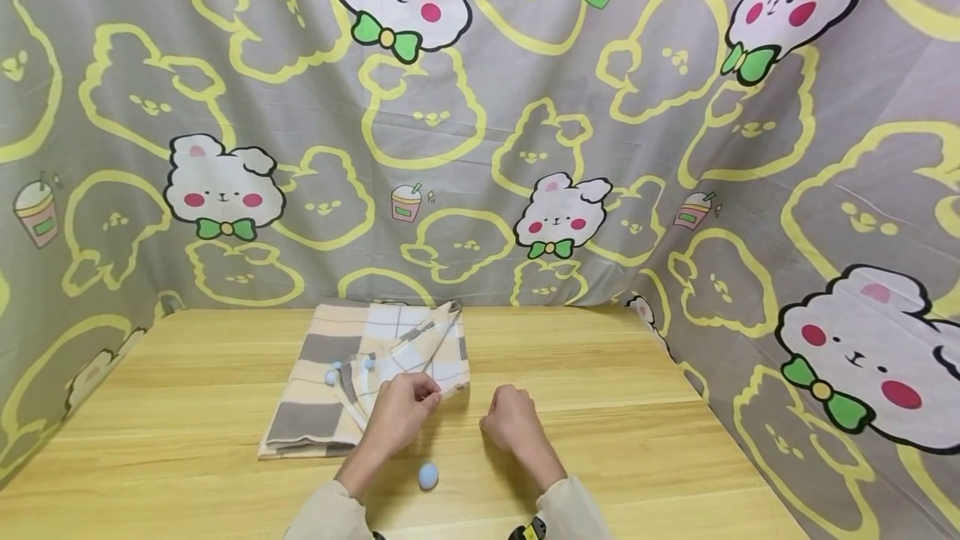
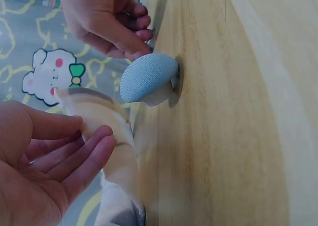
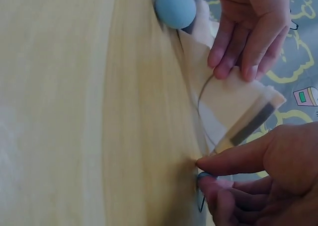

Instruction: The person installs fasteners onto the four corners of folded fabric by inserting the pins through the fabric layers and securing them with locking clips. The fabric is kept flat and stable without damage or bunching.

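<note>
A checked beige, grey and white cloth (image 1: 315, 390) lies folded on the table. My left hand (image 1: 405, 411) is over its near right corner, fingertips bent together. In the right wrist view a thin dark cord (image 3: 199, 103) runs from my left fingertips toward my right hand (image 1: 517, 421). There, thumb and index finger pinch a small blue piece (image 3: 204, 175) beside the cord; most of it is hidden. Between the forearms a blue mushroom-shaped piece (image 1: 428, 476) stands on the table. The left wrist view shows its textured blue cap (image 2: 149, 77) and pale base.
Several smaller-looking blue pieces (image 1: 331, 377) lie on the cloth. The wooden table (image 1: 600, 440) reaches back to a grey curtain (image 1: 480, 148) with rabbit prints, which also closes off both sides. A thin hair-like strand (image 2: 224, 7) lies on the wood.
</note>
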`<state>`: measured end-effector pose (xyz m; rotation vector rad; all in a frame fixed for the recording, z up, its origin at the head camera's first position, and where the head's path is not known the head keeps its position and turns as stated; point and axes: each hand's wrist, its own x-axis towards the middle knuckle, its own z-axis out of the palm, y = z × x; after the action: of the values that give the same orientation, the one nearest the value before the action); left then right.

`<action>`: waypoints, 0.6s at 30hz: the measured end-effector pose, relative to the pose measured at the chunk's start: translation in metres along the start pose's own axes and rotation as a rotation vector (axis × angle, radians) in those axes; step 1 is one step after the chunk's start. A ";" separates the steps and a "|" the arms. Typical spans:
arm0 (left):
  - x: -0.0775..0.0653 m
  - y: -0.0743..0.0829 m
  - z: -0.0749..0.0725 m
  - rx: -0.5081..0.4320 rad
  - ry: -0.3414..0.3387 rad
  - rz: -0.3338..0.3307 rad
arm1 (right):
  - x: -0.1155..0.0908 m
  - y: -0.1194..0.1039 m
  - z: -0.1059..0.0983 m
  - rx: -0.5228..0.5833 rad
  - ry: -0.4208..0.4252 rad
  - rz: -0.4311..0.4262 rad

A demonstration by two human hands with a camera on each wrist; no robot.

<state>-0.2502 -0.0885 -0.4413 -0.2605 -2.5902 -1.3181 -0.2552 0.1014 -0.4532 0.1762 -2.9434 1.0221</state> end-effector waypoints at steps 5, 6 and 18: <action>-0.001 -0.001 0.000 -0.004 -0.003 0.005 | 0.000 -0.004 -0.001 0.042 0.008 -0.050; -0.001 -0.001 0.000 -0.004 -0.004 0.004 | 0.000 -0.005 -0.001 0.056 0.011 -0.055; 0.000 -0.001 0.001 -0.011 -0.012 0.001 | 0.002 -0.006 -0.002 0.283 -0.055 -0.071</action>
<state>-0.2502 -0.0880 -0.4426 -0.2718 -2.5933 -1.3344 -0.2569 0.0977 -0.4482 0.3154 -2.8011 1.4399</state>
